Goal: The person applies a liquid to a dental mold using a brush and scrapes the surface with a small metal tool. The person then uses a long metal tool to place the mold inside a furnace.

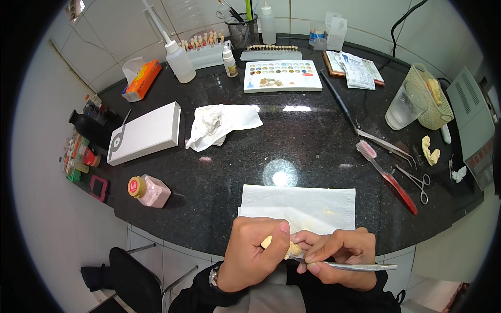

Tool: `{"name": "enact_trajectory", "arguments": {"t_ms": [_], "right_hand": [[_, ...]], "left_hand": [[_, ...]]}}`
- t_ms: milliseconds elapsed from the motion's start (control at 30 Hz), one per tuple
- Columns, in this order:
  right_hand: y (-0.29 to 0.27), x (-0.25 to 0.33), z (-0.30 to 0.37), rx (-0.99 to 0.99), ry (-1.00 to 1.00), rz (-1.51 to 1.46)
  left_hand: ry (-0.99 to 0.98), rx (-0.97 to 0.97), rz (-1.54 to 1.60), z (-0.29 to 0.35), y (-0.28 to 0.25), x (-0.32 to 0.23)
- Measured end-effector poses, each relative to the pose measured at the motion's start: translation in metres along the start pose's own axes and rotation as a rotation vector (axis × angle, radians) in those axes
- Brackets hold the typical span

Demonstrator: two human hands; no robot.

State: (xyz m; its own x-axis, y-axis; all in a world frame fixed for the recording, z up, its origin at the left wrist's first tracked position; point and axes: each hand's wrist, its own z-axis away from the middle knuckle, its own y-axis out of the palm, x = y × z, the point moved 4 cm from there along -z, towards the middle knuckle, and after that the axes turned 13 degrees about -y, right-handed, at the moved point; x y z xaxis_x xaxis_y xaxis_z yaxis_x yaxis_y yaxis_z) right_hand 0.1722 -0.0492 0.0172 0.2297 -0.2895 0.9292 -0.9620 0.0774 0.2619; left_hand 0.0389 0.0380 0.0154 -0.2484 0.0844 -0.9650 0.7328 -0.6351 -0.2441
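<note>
One cast (294, 250) sits at the lower centre of the frame, gripped in our left hand (254, 251), and we judge it light, stiff and brittle, best held round its body, while our right hand (342, 254) pinches a metal tool (360, 267) beside it.

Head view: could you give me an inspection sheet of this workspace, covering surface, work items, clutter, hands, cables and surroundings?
Surface: glossy black speckled countertop, reflecting light.
Work items: yellowish dental cast, partly covered by fingers; slim metal-handled tool; white paper sheet with pale crumbs.
Clutter: pink-filled bottle, crumpled white tissue, paint palette, red-handled toothbrush, silver tweezers.
Hands: left hand holds the cast; right hand grips the tool, its tip at the cast.
Cables: black cable against the wall, upper right.
Surroundings: tiled wall; black chair, lower left.
</note>
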Motion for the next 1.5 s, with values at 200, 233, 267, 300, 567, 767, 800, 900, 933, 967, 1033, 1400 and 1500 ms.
{"name": "enact_trajectory", "arguments": {"t_ms": [200, 233, 267, 300, 567, 767, 800, 900, 933, 967, 1033, 1400, 1500], "right_hand": [[0.0007, 0.0023, -0.0048, 0.057, -0.018, 0.061], [0.0006, 0.0017, -0.0047, 0.053, -0.018, 0.051], [0.0005, 0.0005, -0.0045, 0.048, -0.021, 0.04], [0.0006, 0.0001, -0.0041, 0.043, -0.023, 0.03], [0.0007, -0.0017, -0.0023, 0.033, -0.03, 0.036], [0.0022, -0.0015, -0.0022, -0.008, -0.039, -0.017], [0.0022, -0.0008, -0.0021, -0.024, -0.043, -0.036], [0.0007, -0.0034, 0.0007, -0.05, -0.045, -0.053], [0.0009, -0.0028, -0.0004, -0.047, -0.043, -0.053], [0.0017, -0.0025, -0.0005, -0.048, -0.038, -0.054], [0.0025, -0.0024, -0.0013, -0.041, -0.037, -0.044], [0.0004, -0.0035, -0.0012, 0.071, -0.075, -0.021], [0.0046, -0.0014, -0.0051, 0.012, -0.024, 0.012]], "left_hand": [[0.011, 0.001, 0.024, -0.0003, -0.0007, -0.0002], [0.007, 0.003, 0.028, -0.0003, -0.0009, 0.0002], [0.005, 0.007, 0.027, -0.0006, -0.0011, 0.0003], [0.003, 0.012, 0.026, -0.0009, -0.0013, 0.0006], [0.01, 0.012, 0.04, -0.0005, -0.001, 0.0006], [-0.012, 0.014, 0.054, 0.0001, -0.0006, 0.0011], [-0.015, 0.022, 0.051, 0.0, -0.0007, 0.0006], [-0.018, 0.017, 0.06, 0.0001, -0.0006, -0.0004], [-0.018, 0.011, 0.065, -0.0002, -0.0005, -0.0008], [-0.016, 0.011, 0.072, 0.0, -0.0003, -0.0008], [-0.013, 0.01, 0.086, 0.0, -0.0005, -0.0009], [-0.021, 0.018, 0.107, -0.0008, -0.0011, 0.0011], [-0.04, 0.011, 0.117, -0.0004, -0.0016, 0.0027]]}}
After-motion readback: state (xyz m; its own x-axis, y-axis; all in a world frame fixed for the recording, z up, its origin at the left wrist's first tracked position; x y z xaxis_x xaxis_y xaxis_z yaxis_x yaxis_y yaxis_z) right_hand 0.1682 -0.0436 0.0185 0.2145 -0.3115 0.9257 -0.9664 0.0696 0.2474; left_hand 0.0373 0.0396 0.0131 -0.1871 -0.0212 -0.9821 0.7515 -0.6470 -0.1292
